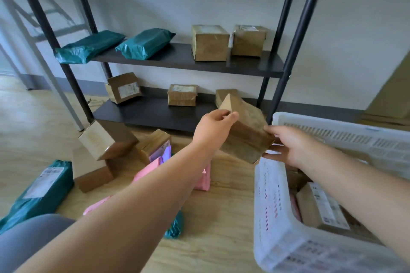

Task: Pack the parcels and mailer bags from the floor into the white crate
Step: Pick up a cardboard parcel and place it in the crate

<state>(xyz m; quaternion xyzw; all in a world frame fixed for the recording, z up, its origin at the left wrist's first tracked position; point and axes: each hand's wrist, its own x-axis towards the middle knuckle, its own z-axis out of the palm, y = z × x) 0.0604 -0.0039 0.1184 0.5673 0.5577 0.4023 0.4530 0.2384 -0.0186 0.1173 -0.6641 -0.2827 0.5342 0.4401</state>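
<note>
A brown cardboard parcel (246,131) hangs tilted in the air just left of the white crate (275,224). My left hand (213,128) grips its upper left edge and my right hand (290,146) holds its lower right side. The crate stands at the right and holds a labelled box (321,206) and other parcels. On the floor to the left lie several cardboard boxes (104,139), pink mailer bags (146,170) and a green mailer bag (40,193), partly hidden by my left arm.
A black metal shelf rack (177,60) stands behind, with green mailer bags (142,43) and cardboard boxes (209,42) on two shelves. Its upright post (295,51) rises close behind the crate. A grey table leg (55,86) is at the left. My knee (28,232) shows at bottom left.
</note>
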